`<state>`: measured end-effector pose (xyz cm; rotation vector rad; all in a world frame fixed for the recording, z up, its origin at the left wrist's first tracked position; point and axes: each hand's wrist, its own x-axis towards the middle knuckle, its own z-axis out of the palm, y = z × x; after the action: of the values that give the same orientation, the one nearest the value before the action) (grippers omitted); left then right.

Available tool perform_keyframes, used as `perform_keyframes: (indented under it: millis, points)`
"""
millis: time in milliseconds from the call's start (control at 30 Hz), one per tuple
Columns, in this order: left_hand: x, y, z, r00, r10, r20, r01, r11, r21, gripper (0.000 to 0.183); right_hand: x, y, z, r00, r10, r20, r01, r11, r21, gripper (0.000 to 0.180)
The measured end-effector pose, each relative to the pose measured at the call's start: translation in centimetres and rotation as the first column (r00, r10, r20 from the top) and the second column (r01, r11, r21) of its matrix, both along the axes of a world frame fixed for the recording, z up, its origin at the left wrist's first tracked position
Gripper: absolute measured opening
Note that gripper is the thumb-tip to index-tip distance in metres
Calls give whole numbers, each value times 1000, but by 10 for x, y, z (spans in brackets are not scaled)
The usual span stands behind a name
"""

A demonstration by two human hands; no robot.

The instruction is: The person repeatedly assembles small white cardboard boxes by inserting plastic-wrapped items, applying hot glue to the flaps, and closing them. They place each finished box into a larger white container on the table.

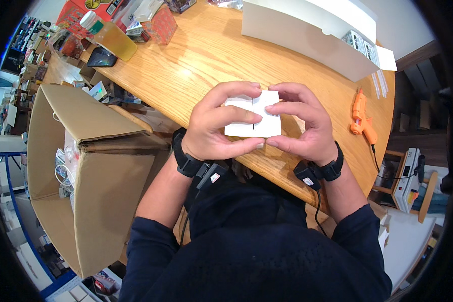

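A small white box with a dark line down its top face is held between both hands over the near part of the wooden table. My left hand grips its left side, with a finger across the top and the thumb at the near edge. My right hand holds the right side, its thumb also at the near edge and a fingertip on the top face. To the right, an orange hot glue gun lies on the table, its cord running over the edge. The underside of the white box is hidden.
A long white box with small printed packs stands at the table's far right, clear sticks beside it. A bottle of yellow liquid and a phone are far left. An open cardboard box stands left of the table.
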<state>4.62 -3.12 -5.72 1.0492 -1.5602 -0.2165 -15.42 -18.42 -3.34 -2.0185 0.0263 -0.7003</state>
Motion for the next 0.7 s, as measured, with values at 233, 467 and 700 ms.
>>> perform_keyframes:
  millis: [233,467,700]
  points:
    - [-16,-3,-14,997,77,-15,-77,997,-5,49,-18,-1,6,997,-67,-50,66,998,-19,64]
    - [-12,2,-15,998,63,-20,-62,995,75,53,-128,-57,33,764,-588,-265,446,778,-442,57]
    - [-11,2,-14,997,46,-54,-41,994,103,53,-185,-78,13,424,-813,-399,476,575,-665,69]
